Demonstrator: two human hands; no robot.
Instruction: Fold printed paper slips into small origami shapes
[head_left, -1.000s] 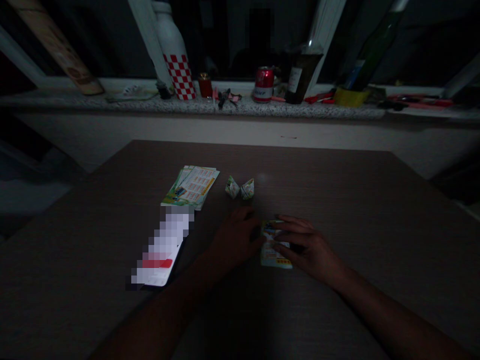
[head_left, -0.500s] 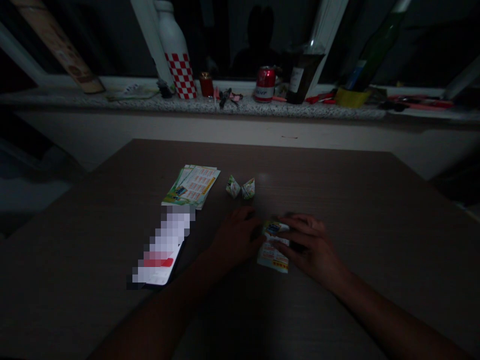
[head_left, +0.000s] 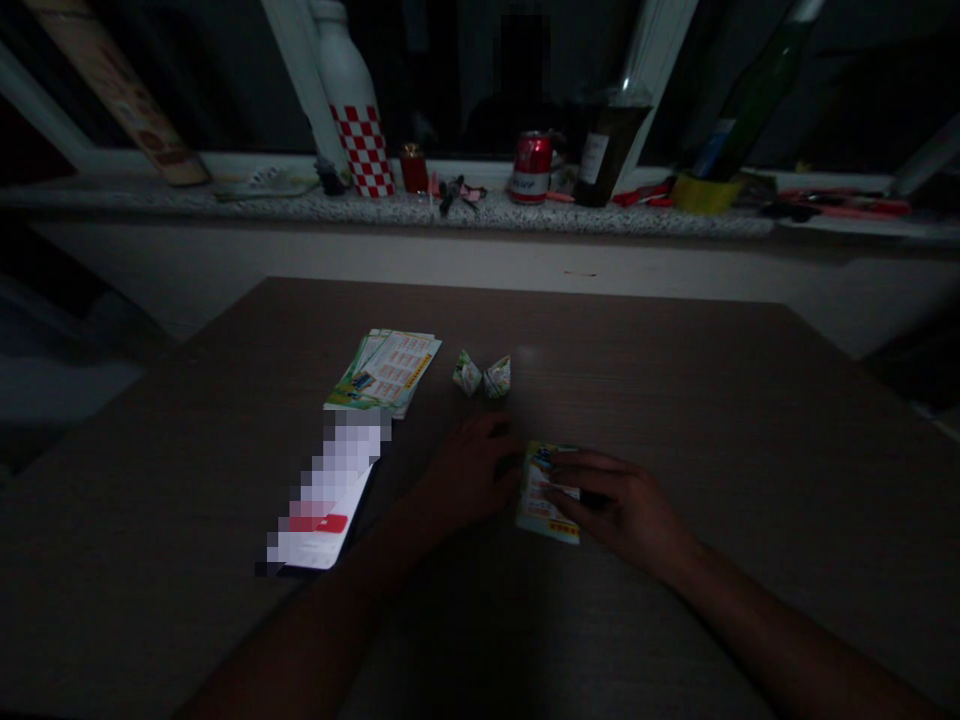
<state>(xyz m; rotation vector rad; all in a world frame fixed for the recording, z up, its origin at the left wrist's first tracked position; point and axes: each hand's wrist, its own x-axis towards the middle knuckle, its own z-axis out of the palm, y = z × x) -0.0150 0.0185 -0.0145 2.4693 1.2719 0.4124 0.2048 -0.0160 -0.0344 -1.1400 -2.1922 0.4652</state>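
A small printed paper slip (head_left: 538, 515), green and white with a yellow strip along its near edge, lies on the table in front of me. My right hand (head_left: 619, 500) rests over its right side, fingers stretched out and slightly apart, with the fingertips on the printed face. At the slip's left edge is my left hand (head_left: 476, 470), in deep shadow, its fingers loosely bent and apart; whether they touch the paper is hard to make out. Just beyond the hands stand two small folded paper pieces (head_left: 466, 375) with pointed tips, made of similar printed paper.
A stack of printed slips (head_left: 397, 365) lies at the left, with a lit phone (head_left: 319, 550) nearer me. Along the windowsill (head_left: 450, 215) stand a checkered bottle (head_left: 364, 150), a red can (head_left: 531, 165), a dark bottle (head_left: 596, 165) and a green bottle (head_left: 757, 100).
My right hand's fingers have drawn closer together and shifted slightly on the slip. My left hand's fingers have moved back off the slip to its left edge. The slip looks flatter.
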